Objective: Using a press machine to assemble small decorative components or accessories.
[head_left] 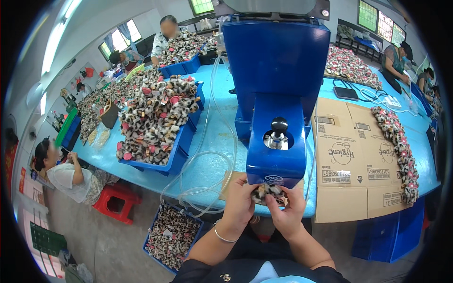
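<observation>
Both hands are closed on one small spotted fabric piece (pixel 268 192): the left hand (pixel 240 203) pinches it at 9 o'clock, the right hand (pixel 288 212) at 3 o'clock. It is held just below a blue machine (pixel 276 70) on a light-blue table (pixel 212 141). Heaped blue bins (pixel 177 158) are seen at 10 o'clock, flattened cardboard (pixel 351 155) at 2 o'clock, and seated workers beyond.
</observation>
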A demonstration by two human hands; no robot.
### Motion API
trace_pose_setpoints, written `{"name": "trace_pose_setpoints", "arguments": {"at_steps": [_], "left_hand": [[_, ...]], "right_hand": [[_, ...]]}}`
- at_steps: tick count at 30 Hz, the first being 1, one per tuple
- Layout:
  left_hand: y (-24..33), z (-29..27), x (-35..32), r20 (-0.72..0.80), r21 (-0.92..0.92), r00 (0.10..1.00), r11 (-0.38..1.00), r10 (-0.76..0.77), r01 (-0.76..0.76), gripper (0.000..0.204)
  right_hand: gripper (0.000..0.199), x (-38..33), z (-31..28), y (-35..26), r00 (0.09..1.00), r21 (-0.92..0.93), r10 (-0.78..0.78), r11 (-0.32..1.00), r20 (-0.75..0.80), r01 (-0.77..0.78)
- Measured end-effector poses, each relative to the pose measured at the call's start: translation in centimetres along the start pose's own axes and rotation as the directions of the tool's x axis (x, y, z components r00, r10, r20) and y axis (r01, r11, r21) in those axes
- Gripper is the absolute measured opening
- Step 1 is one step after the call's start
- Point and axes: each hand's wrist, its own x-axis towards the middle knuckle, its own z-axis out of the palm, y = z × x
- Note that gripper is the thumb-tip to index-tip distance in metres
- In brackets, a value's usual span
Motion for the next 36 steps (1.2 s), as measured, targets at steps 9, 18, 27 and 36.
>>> {"name": "trace_pose_setpoints", "arguments": {"at_steps": [9,18,27,36], "left_hand": [[0.0,-1.4,-0.3,-0.015,0.025,0.999,0.999,-0.037,0.037,0.02],[-3.3,0.1,-2.6,-0.116,0.024,0.986,0.992,-0.123,0.127,0.018],[-9.3,5.9,-3.3,0.31,0.224,0.865,0.914,-0.395,0.337,0.047],[-8.5,2.1,-0.8,0.355,0.511,0.594,0.682,-0.722,0.523,0.037]], "right_hand": [[0.033,0.0,0.2,0.1,0.997,-0.056,-0.062,0.996,0.043,0.065],[0.044,-1.5,-3.8,-0.7,0.982,-0.295,-0.146,0.939,0.12,0.176],[0.032,-1.3,-15.0,4.1,1.0,-0.366,-0.029,0.93,0.0,0.027],[0.031,10.2,-42.4,18.2,0.824,-0.812,-0.201,0.403,-0.529,-0.423]]}}
